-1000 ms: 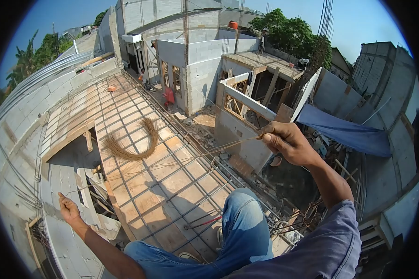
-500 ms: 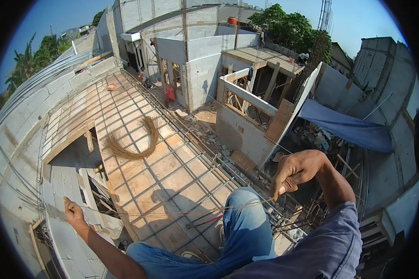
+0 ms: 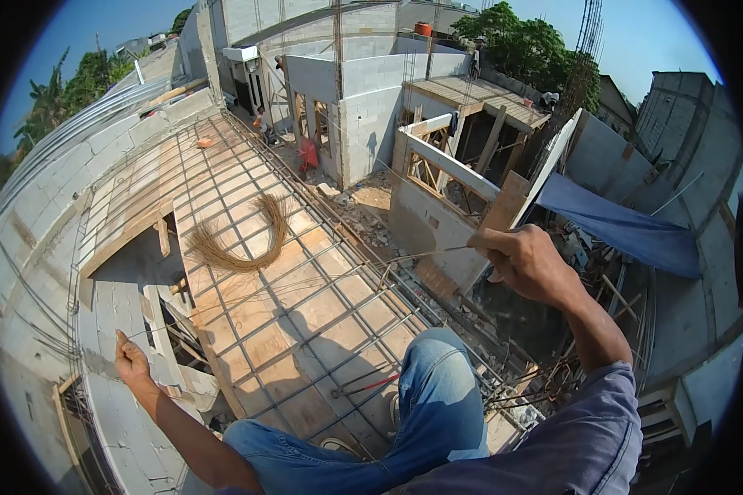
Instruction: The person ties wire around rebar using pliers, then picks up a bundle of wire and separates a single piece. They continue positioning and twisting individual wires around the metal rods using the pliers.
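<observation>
Thin tie wire (image 3: 428, 253) stretches in loose strands between my two hands, above the rebar grid (image 3: 308, 303). My left hand (image 3: 130, 360) is closed in a pinch on its left end, out over the grey block wall. The other end is gripped between thumb and fingers of my right hand (image 3: 524, 259), raised at the right. A U-shaped bundle of brown tie wire (image 3: 249, 263) lies on the grid. By my bent knee, a slim tool with a red handle (image 3: 381, 384) rests on the bars.
Plywood formwork (image 3: 264, 360) lies beneath the bars, with an opening (image 3: 136, 247) on its left side. Beyond the right edge, the ground drops away to rubble and half-built walls (image 3: 437, 206). A blue tarp (image 3: 619, 227) hangs at right. A person (image 3: 260, 120) is far below.
My right hand has risen with its end of the wire, and the strands now slope up to the right. My left hand has shifted only slightly. The camera view has tilted a little.
</observation>
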